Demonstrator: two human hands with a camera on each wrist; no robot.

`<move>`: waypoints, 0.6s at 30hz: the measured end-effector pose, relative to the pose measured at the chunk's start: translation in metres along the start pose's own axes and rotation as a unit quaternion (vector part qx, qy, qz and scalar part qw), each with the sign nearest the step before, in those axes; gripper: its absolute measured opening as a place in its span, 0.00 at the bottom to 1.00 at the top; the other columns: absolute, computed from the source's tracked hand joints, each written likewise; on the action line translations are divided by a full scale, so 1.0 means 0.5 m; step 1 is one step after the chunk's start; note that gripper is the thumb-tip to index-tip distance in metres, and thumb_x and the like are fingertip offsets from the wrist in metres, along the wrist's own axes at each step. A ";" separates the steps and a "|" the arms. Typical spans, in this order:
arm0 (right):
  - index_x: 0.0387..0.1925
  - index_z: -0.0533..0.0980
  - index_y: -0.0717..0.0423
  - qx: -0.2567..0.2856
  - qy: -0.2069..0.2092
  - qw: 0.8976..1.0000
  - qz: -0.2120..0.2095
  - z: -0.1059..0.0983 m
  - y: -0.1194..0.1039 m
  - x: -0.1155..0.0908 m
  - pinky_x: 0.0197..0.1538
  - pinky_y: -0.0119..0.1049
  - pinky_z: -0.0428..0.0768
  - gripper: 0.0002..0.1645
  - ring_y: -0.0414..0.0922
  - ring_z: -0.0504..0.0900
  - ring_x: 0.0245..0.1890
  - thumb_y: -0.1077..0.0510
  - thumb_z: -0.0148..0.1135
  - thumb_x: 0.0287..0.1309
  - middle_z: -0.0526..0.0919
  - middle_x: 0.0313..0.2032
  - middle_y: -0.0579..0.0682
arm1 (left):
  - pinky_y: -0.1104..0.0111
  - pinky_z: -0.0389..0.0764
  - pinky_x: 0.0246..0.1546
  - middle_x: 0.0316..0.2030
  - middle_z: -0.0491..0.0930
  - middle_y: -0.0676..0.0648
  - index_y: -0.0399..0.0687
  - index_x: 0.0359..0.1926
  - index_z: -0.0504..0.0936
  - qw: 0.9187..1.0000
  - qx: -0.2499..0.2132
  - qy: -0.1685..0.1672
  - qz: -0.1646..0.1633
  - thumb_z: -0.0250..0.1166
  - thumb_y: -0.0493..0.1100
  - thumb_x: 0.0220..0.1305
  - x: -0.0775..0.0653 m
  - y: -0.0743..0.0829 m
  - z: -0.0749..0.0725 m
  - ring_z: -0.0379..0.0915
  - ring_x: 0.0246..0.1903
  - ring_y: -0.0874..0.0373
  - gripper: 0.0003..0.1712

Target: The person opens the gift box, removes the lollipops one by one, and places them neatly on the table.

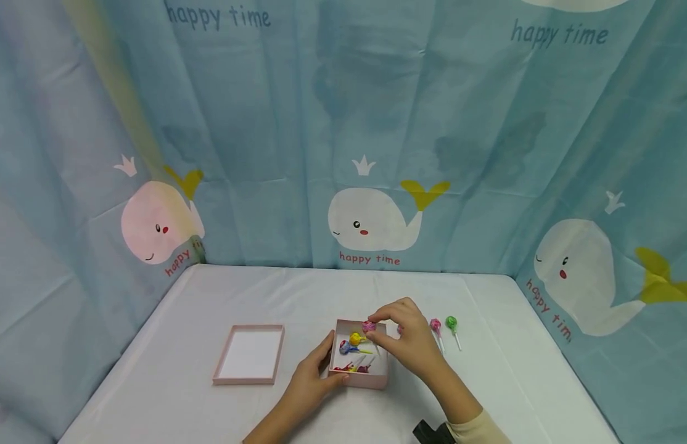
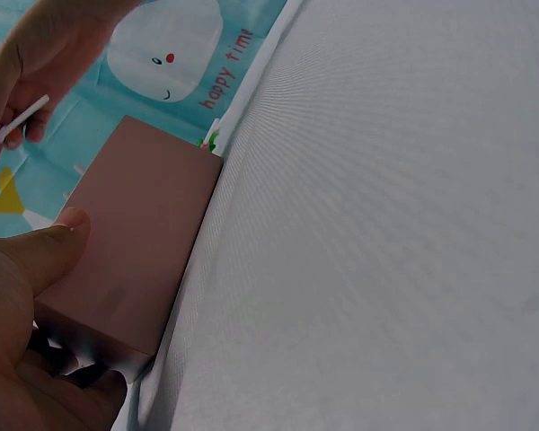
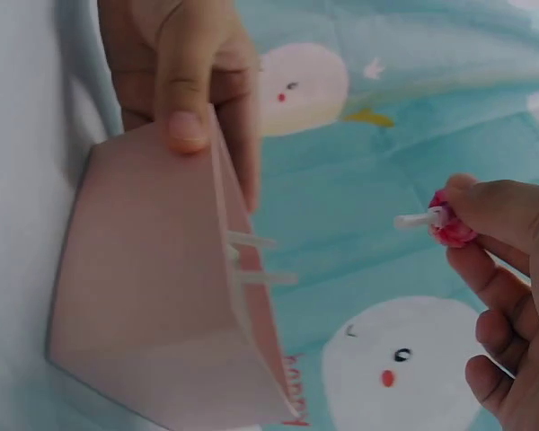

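A pink open-topped box (image 1: 371,380) stands on the table, and my left hand (image 1: 307,383) grips its left side, the thumb on the front wall. Inside lie a yellow lollipop (image 1: 356,338), a blue lollipop (image 1: 345,348) and several more along the front, partly hidden by the wall. Above the box's right back part, my right hand (image 1: 414,345) pinches a pink lollipop (image 1: 368,326) by its wrapped head between thumb and fingers. In the right wrist view this pink lollipop (image 3: 451,235) is apart from the box, its white stick pointing toward the box.
Left of the box lies its shallow lid (image 1: 250,354), white inside with a pink rim. On the table to the right are a pink lollipop (image 1: 436,324) and a green lollipop (image 1: 451,322); another pink one (image 1: 399,330) is mostly behind my right hand. A whale-print curtain (image 1: 299,154) surrounds the table.
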State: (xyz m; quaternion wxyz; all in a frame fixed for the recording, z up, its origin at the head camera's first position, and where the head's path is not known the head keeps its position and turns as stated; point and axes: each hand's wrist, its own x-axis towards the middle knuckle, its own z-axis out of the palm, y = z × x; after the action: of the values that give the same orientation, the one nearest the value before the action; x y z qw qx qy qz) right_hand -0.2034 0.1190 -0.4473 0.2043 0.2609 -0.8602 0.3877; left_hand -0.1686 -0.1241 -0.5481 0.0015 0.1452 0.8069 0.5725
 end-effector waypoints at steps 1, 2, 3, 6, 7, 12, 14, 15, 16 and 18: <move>0.42 0.86 0.34 -0.003 0.001 1.000 0.000 -0.009 0.000 -0.003 0.47 0.34 0.83 0.17 0.33 0.74 0.48 0.47 0.82 0.50 0.84 0.42 0.26 | 0.56 0.65 0.73 0.78 0.56 0.41 0.43 0.80 0.56 1.000 0.000 0.000 -0.002 0.77 0.50 0.58 0.000 0.001 0.000 0.55 0.76 0.43 0.56; 0.42 0.86 0.34 -0.005 0.002 1.000 -0.003 -0.019 0.001 -0.005 0.46 0.34 0.83 0.17 0.33 0.74 0.48 0.48 0.82 0.50 0.84 0.42 0.26 | 0.56 0.64 0.73 0.78 0.56 0.41 0.43 0.80 0.56 1.000 0.000 0.000 -0.004 0.77 0.50 0.58 -0.001 0.001 0.001 0.55 0.76 0.43 0.56; 0.42 0.86 0.34 -0.005 0.002 1.000 -0.002 -0.028 0.002 -0.008 0.46 0.34 0.83 0.17 0.33 0.74 0.48 0.48 0.82 0.50 0.84 0.43 0.26 | 0.56 0.64 0.73 0.78 0.56 0.41 0.44 0.80 0.56 1.000 0.000 0.000 -0.006 0.77 0.50 0.58 -0.001 0.002 0.001 0.55 0.76 0.43 0.56; 0.42 0.85 0.35 -0.001 0.004 1.000 -0.009 -0.055 0.010 -0.015 0.46 0.36 0.84 0.17 0.34 0.74 0.49 0.50 0.82 0.50 0.85 0.43 0.29 | 0.56 0.64 0.74 0.78 0.56 0.41 0.45 0.80 0.56 1.000 0.001 0.001 -0.010 0.77 0.50 0.57 -0.001 0.002 0.000 0.54 0.76 0.43 0.57; 0.42 0.86 0.35 -0.001 0.005 1.000 -0.009 -0.063 0.015 -0.018 0.45 0.36 0.84 0.17 0.35 0.74 0.49 0.50 0.82 0.50 0.85 0.43 0.30 | 0.56 0.64 0.74 0.78 0.57 0.41 0.45 0.80 0.56 1.000 0.000 0.000 -0.011 0.77 0.50 0.57 0.000 0.003 0.000 0.54 0.76 0.43 0.57; 0.42 0.86 0.36 -0.002 0.013 1.000 -0.008 -0.097 0.039 -0.029 0.42 0.32 0.81 0.18 0.35 0.74 0.48 0.53 0.83 0.48 0.85 0.43 0.32 | 0.57 0.64 0.73 0.78 0.57 0.41 0.46 0.80 0.55 1.000 -0.002 -0.001 -0.011 0.78 0.49 0.57 0.001 0.004 -0.001 0.55 0.76 0.43 0.57; 0.42 0.86 0.37 -0.003 0.015 1.000 -0.008 -0.107 0.048 -0.030 0.42 0.32 0.81 0.18 0.35 0.75 0.47 0.53 0.83 0.48 0.86 0.43 0.33 | 0.58 0.64 0.73 0.78 0.57 0.42 0.46 0.80 0.56 1.000 0.001 0.001 -0.010 0.78 0.49 0.57 0.001 0.003 0.000 0.55 0.76 0.44 0.57; 0.42 0.86 0.37 -0.002 0.015 1.000 -0.008 -0.111 0.052 -0.031 0.43 0.32 0.81 0.18 0.36 0.75 0.47 0.54 0.83 0.48 0.86 0.43 0.34 | 0.58 0.64 0.74 0.78 0.57 0.42 0.47 0.80 0.56 1.000 0.001 0.003 -0.010 0.78 0.50 0.57 0.001 0.004 0.000 0.55 0.76 0.44 0.57; 0.42 0.86 0.37 -0.002 0.014 1.000 -0.008 -0.115 0.057 -0.031 0.45 0.32 0.81 0.18 0.36 0.75 0.47 0.54 0.83 0.48 0.86 0.43 0.34 | 0.59 0.64 0.74 0.78 0.57 0.42 0.46 0.80 0.56 1.000 0.001 0.003 -0.008 0.78 0.50 0.57 0.001 0.004 0.001 0.55 0.76 0.44 0.57; 0.42 0.86 0.37 0.000 0.010 1.000 -0.005 -0.123 0.066 -0.032 0.48 0.31 0.81 0.18 0.36 0.76 0.48 0.55 0.83 0.48 0.85 0.43 0.34 | 0.59 0.64 0.74 0.78 0.57 0.42 0.45 0.80 0.56 1.000 -0.001 0.004 -0.005 0.78 0.49 0.57 0.001 0.004 0.004 0.55 0.76 0.44 0.56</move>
State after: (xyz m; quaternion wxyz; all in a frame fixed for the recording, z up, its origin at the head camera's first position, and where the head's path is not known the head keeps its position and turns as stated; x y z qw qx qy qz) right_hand -0.2018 0.1897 -0.4370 0.2152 0.2615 -0.8567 0.3890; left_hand -0.1681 -0.1218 -0.5469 0.0008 0.1391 0.8070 0.5739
